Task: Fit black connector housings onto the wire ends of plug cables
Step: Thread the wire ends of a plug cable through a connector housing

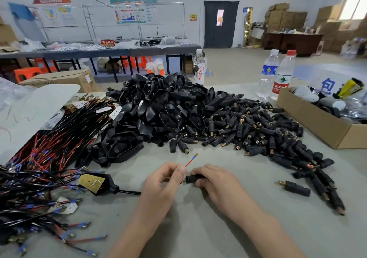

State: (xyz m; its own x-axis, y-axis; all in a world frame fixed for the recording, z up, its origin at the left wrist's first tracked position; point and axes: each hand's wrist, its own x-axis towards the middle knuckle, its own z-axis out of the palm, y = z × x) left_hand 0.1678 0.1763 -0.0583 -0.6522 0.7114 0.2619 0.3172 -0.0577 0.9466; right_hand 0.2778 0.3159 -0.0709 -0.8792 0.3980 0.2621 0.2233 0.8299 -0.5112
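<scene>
Hands together: left [166, 176] pinches red wire [191, 160], right [210, 178] grips connector housing [193, 179].

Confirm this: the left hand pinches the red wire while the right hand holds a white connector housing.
Not quite. The connector housing in the right hand is black, not white, as the head view shows. The rest stands: the left hand pinches the red wire.
</scene>
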